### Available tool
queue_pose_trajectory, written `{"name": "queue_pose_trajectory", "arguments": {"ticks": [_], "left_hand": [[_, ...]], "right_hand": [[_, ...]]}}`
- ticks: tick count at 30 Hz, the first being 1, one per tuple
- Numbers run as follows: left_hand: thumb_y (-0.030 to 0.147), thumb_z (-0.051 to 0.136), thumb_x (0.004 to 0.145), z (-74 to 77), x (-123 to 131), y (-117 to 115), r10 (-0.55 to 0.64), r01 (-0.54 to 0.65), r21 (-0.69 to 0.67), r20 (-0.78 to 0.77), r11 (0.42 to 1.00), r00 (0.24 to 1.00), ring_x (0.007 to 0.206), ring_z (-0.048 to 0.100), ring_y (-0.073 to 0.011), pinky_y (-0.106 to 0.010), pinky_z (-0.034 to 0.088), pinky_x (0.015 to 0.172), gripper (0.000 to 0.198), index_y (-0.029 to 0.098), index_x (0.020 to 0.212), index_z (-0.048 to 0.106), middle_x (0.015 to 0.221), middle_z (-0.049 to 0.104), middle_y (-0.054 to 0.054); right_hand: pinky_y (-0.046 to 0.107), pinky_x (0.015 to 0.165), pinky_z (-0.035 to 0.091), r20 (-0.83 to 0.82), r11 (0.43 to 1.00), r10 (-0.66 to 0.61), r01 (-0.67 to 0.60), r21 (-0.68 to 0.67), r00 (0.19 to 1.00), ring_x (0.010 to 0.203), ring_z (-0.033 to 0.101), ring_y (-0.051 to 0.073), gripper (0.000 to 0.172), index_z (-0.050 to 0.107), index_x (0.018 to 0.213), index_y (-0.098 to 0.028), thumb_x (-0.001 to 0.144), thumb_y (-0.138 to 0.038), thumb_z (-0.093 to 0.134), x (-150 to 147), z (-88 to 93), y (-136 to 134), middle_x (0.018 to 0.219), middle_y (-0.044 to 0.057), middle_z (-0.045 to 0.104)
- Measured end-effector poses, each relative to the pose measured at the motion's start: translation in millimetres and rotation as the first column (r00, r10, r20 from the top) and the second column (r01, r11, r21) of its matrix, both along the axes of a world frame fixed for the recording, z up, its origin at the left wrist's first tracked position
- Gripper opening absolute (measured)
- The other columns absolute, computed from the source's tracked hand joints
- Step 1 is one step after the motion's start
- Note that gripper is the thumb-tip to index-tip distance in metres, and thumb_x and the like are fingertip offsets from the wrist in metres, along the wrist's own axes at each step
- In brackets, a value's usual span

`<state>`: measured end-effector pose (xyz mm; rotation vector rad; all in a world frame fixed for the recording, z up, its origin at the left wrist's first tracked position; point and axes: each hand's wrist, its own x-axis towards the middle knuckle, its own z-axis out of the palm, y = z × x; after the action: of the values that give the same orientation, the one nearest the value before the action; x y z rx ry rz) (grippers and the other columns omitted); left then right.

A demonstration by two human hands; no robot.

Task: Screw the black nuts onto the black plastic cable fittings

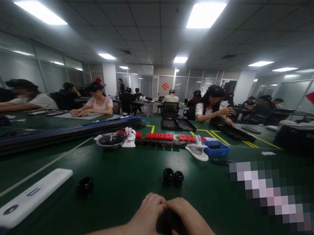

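Note:
My left hand (147, 219) and my right hand (191, 221) meet at the bottom centre, just above the green table (119, 193). Both have their fingers curled round a small black part (169, 223) held between them; most of it is hidden by the fingers. Two similar black round parts (173, 176) stand side by side on the table just beyond my hands. A third black round part (85, 186) lies further left.
A long white strip (30, 198) lies at the left. Farther back are a metal bowl (111, 140), red blocks (164, 135), a white tool (197, 150), a blue tray (216, 148) and a long dark rail (60, 134). Several people sit at other tables.

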<state>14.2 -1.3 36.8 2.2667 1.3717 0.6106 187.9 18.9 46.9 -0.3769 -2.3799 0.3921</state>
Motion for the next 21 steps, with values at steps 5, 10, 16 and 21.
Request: {"name": "queue_pose_trajectory", "arguments": {"ticks": [5,10,16,21], "left_hand": [[0.035,0.073,0.055,-4.6,-3,0,0.001,-0.001,-0.005,0.004,1.000,1.000,0.096,0.046,-0.0246,-0.043,0.028,0.096,0.044,0.019,0.094,0.058,0.103,0.052,-0.004],[0.039,0.071,0.057,-8.7,-5,1,-0.042,0.040,0.057,0.029,0.998,0.999,0.093,0.046,-0.0222,-0.041,0.031,0.093,0.038,0.021,0.088,0.057,0.098,0.053,-0.002],[0.031,0.072,0.056,-3.9,-2,0,-0.011,0.011,0.010,0.018,1.000,1.000,0.090,0.046,-0.0224,-0.039,0.035,0.089,0.040,0.020,0.091,0.057,0.096,0.052,-0.003],[0.036,0.071,0.058,-4.3,-3,0,-0.029,0.028,0.031,0.022,0.999,0.999,0.094,0.045,-0.0235,-0.039,0.036,0.088,0.043,0.020,0.095,0.058,0.100,0.052,-0.004]], "right_hand": [[0.041,0.087,0.044,0.001,0.997,-0.023,0.023,0.078,1.000,0.107,0.050,0.028,0.055,0.030,0.125,-0.015,0.076,-0.031,0.048,3,-6.0,5,0.118,0.015,0.049],[0.037,0.077,0.048,0.013,0.984,-0.175,0.175,-0.041,0.985,0.091,0.056,0.026,0.056,0.036,0.120,-0.015,0.072,-0.036,0.057,4,-13.6,5,0.102,0.013,0.055],[0.030,0.075,0.049,0.010,0.990,-0.025,0.026,-0.142,1.000,0.086,0.057,0.020,0.044,0.039,0.115,-0.016,0.072,-0.019,0.046,1,-5.6,2,0.099,0.009,0.056],[0.040,0.089,0.041,-0.005,0.999,0.033,-0.033,-0.025,0.999,0.106,0.048,0.026,0.051,0.032,0.122,-0.016,0.075,-0.027,0.047,3,-2.9,3,0.116,0.013,0.049]]}}
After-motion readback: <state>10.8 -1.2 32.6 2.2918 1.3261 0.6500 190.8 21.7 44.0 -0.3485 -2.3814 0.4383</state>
